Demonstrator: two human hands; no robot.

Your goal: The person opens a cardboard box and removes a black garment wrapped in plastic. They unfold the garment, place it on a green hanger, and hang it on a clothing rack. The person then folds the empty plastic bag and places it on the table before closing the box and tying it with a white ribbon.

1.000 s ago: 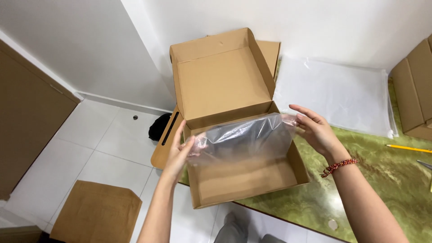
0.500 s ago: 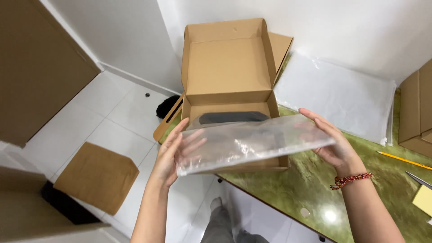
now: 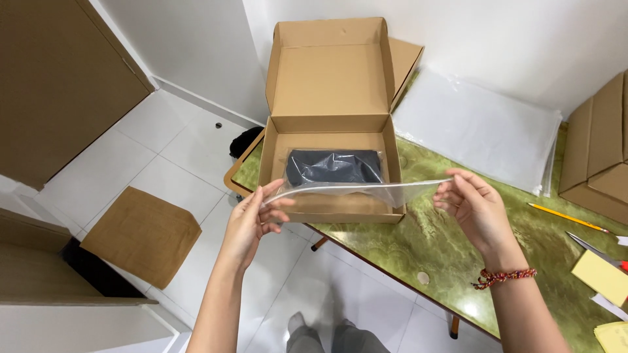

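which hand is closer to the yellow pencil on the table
Right. The right hand holds the clear plastic bag's end just left of the yellow pencil; the left hand grips the far end, beyond the open cardboard box.

Head camera looks steeply down, close above table (image 3: 418,248).

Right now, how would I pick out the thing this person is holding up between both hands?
Find the green marble-patterned table and the open cardboard box at its near corner. Just in front of the box, the left hand and the right hand stretch a clear plastic bag flat. Unlike the bagged dark item inside the box, it looks empty and see-through.
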